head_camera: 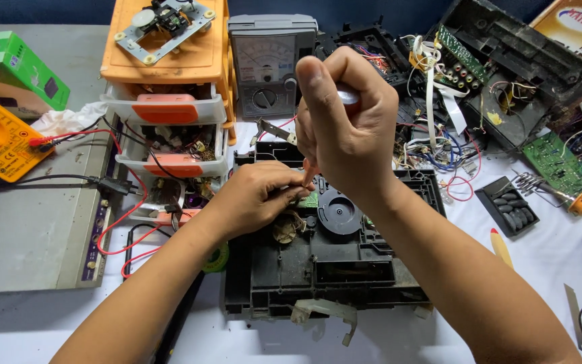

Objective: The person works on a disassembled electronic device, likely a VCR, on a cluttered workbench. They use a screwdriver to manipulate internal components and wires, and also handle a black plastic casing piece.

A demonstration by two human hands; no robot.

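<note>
One green box [15,64] (top left) sits far from right hand [348,125].

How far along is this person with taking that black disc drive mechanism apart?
Done: the black drive mechanism lies bare on the table, with loose circuit boards and wires beside it. In hand: the right hand holds a screwdriver upright over it while the left hand steadies it. Left: the round black hub remains mounted.

Screwdriver [309,172] tip (behind fingers) hidden
</note>
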